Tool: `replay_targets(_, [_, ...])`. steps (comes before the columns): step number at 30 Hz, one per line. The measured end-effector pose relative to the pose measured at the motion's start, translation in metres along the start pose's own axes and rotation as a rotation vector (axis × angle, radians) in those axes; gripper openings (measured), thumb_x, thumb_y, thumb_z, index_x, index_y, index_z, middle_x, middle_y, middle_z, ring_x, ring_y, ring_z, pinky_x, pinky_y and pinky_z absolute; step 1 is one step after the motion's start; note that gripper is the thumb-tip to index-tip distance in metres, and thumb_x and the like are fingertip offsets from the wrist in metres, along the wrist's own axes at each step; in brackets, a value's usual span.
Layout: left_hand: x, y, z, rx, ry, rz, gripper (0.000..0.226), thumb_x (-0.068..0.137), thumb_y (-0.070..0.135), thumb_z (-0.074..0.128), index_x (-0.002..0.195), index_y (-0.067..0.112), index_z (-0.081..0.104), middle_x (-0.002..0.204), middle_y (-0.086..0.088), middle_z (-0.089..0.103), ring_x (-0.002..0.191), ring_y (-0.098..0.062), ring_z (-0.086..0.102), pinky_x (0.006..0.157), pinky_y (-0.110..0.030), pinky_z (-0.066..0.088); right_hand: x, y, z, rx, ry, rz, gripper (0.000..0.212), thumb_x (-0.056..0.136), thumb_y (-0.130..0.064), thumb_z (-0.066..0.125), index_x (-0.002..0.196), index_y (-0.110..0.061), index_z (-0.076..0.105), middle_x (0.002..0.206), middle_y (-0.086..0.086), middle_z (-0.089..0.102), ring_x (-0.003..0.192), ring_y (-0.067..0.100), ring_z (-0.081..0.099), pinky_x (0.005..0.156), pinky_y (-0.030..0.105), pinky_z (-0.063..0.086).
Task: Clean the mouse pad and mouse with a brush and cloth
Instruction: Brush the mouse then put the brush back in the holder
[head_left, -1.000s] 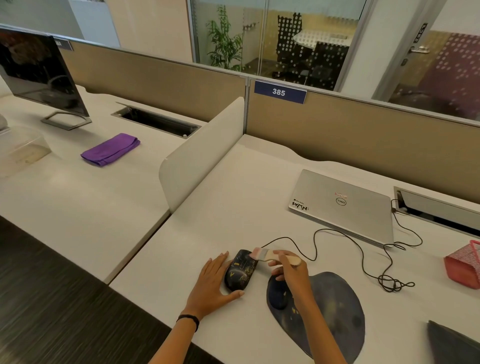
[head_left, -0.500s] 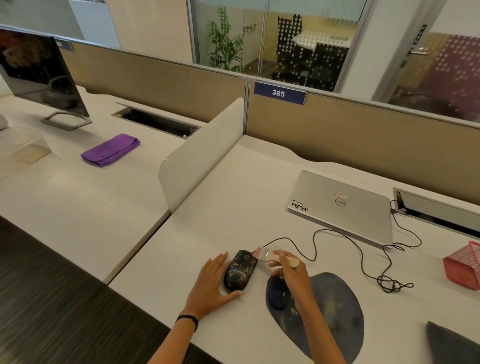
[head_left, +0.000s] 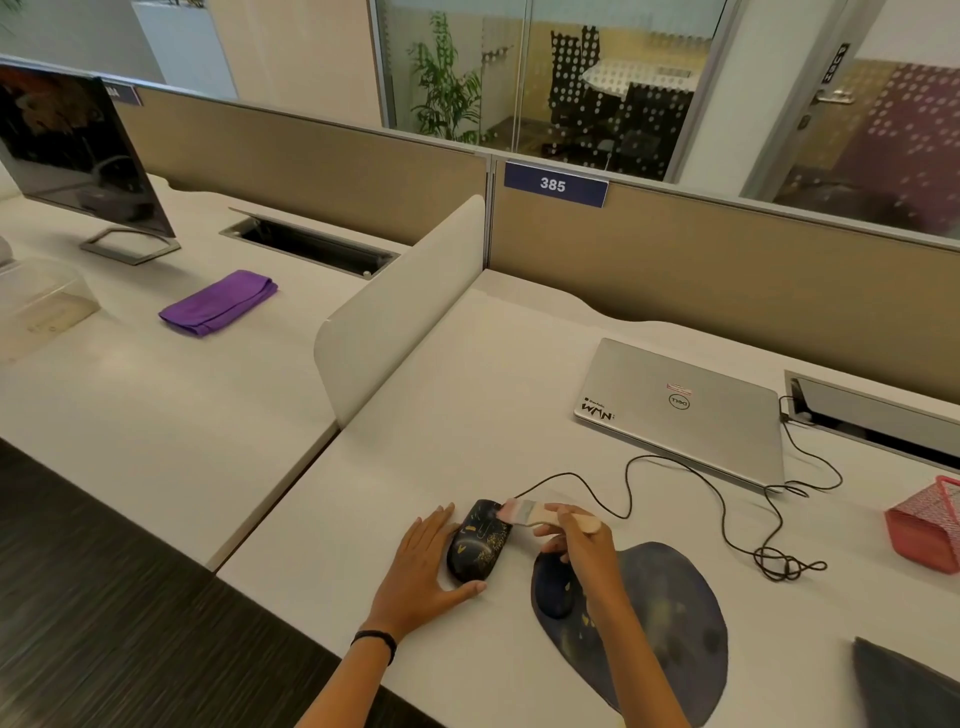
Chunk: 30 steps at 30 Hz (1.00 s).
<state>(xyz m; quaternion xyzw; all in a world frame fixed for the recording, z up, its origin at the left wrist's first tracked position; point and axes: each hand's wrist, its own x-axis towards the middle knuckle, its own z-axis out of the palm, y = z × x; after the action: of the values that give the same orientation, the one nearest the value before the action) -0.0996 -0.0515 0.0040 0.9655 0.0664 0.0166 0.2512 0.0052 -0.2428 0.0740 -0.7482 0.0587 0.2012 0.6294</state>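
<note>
1. Under both hands: a white desk (head_left: 467, 415), matte and pale, with dark striped floor (head_left: 104, 597) left of the left hand.
2. Beyond the hands: a tan partition (head_left: 727, 270) bearing a blue tag (head_left: 555, 184) marked 385. Behind it: glass (head_left: 623, 78), a plant (head_left: 447, 78) and a dotted meeting room.
3. Far left of the left hand, past a white divider (head_left: 395, 312): a second desk with a purple cloth (head_left: 218, 304), folded flat and well apart from both hands. Further back: a dark monitor (head_left: 72, 150).
4. Beyond the right hand: a shut silver laptop (head_left: 685, 410). Black cable (head_left: 727, 509) running from the mouse, looping and knotted to the right of the right hand.
5. Far right: a red basket (head_left: 924, 525), cut by the frame edge.
6. Left hand (head_left: 421, 571): lies flat on the desk, fingers straight and together along the left side of the mouse, thumb spread round its near end. Braces it without gripping. Black band (head_left: 375, 642) on the wrist.
7. Mouse (head_left: 478, 545): black with gold specks, on bare desk between the hands, just left of the pad.
8. Right hand (head_left: 582, 551): curled round the brush (head_left: 540, 512) handle, held above the pad's left edge. Brush pointing left, bristles touching the mouse's far right end.
9. Pad (head_left: 670, 623): dark blue, below and right of the right hand, with a raised wrist rest partly under that hand.
</note>
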Motion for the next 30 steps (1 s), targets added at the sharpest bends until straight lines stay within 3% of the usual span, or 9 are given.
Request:
replay_targets(2, [0.0, 0.0008, -0.0002, -0.003, 0.003, 0.002, 0.092, 0.072, 0.081, 0.042, 0.144, 0.027, 0.025, 0.153, 0.017, 0.0, 0.142, 0.001, -0.004, 0.111, -0.011, -0.017, 0.0029, 0.0038, 0.0004, -0.006, 0.057, -0.006, 0.022, 0.097, -0.016, 0.042, 0.098, -0.013, 0.064, 0.078, 0.008, 0.07, 0.063, 0.019, 0.061, 0.053, 0.02, 0.045])
replay_targets(5, [-0.0003, 0.0001, 0.0002, -0.014, 0.003, 0.002, 0.094, 0.071, 0.084, 0.04, 0.143, 0.026, 0.026, 0.154, 0.017, 0.0, 0.143, 0.0, -0.004, 0.111, -0.01, -0.018, 0.0061, 0.0067, -0.0007, 0.023, 0.008, 0.022, 0.023, 0.097, -0.016, 0.042, 0.1, -0.011, 0.064, 0.08, 0.011, 0.071, 0.062, 0.019, 0.062, 0.048, 0.017, 0.045])
replay_targets(10, [-0.0003, 0.0006, -0.0002, -0.032, 0.028, 0.008, 0.094, 0.07, 0.083, 0.041, 0.143, 0.025, 0.028, 0.153, 0.017, 0.003, 0.142, 0.001, -0.003, 0.11, -0.009, -0.017, 0.0043, 0.0065, -0.0045, 0.024, 0.066, -0.007, 0.022, 0.096, -0.015, 0.043, 0.098, -0.012, 0.065, 0.08, 0.011, 0.071, 0.065, 0.02, 0.063, 0.057, 0.021, 0.045])
replay_targets(13, [-0.0005, 0.001, -0.0005, -0.034, 0.029, 0.014, 0.095, 0.07, 0.084, 0.04, 0.143, 0.026, 0.026, 0.152, 0.018, 0.002, 0.141, 0.001, -0.003, 0.11, -0.009, -0.017, 0.0014, 0.005, -0.0051, 0.025, -0.015, 0.001, 0.024, 0.097, -0.014, 0.042, 0.099, -0.011, 0.066, 0.084, 0.016, 0.071, 0.064, 0.019, 0.062, 0.055, 0.021, 0.045])
replay_targets(17, [-0.0003, 0.0008, 0.0004, -0.035, 0.035, 0.013, 0.095, 0.07, 0.083, 0.042, 0.144, 0.025, 0.025, 0.153, 0.016, 0.005, 0.142, 0.001, -0.002, 0.112, -0.011, -0.015, 0.0038, 0.0091, -0.0047, 0.037, 0.105, -0.006, 0.023, 0.096, -0.014, 0.043, 0.099, -0.01, 0.066, 0.08, 0.013, 0.071, 0.064, 0.02, 0.062, 0.058, 0.023, 0.045])
replay_targets(21, [0.0, -0.001, 0.0016, -0.029, 0.035, 0.02, 0.094, 0.071, 0.082, 0.043, 0.143, 0.026, 0.025, 0.152, 0.018, 0.005, 0.141, 0.003, -0.003, 0.115, -0.013, -0.012, -0.0008, 0.0054, -0.0041, 0.021, 0.007, -0.018, 0.023, 0.096, -0.014, 0.042, 0.099, -0.011, 0.065, 0.083, 0.015, 0.071, 0.064, 0.019, 0.062, 0.056, 0.022, 0.046])
replay_targets(25, [0.0006, -0.002, 0.0026, -0.039, 0.03, 0.013, 0.092, 0.072, 0.08, 0.047, 0.143, 0.027, 0.025, 0.153, 0.018, 0.006, 0.142, 0.001, -0.001, 0.116, -0.015, -0.011, -0.0035, 0.0051, -0.0012, -0.046, 0.109, -0.084, 0.02, 0.096, -0.016, 0.044, 0.096, -0.015, 0.064, 0.077, 0.008, 0.07, 0.067, 0.02, 0.063, 0.061, 0.022, 0.049])
replay_targets(30, [0.0001, -0.0015, 0.002, -0.044, 0.032, 0.013, 0.091, 0.072, 0.079, 0.049, 0.144, 0.028, 0.023, 0.152, 0.019, 0.004, 0.142, 0.001, -0.002, 0.114, -0.013, -0.013, -0.0031, 0.0028, -0.003, -0.015, 0.031, -0.05, 0.023, 0.095, -0.013, 0.044, 0.093, -0.016, 0.066, 0.077, 0.01, 0.072, 0.062, 0.018, 0.063, 0.057, 0.02, 0.048])
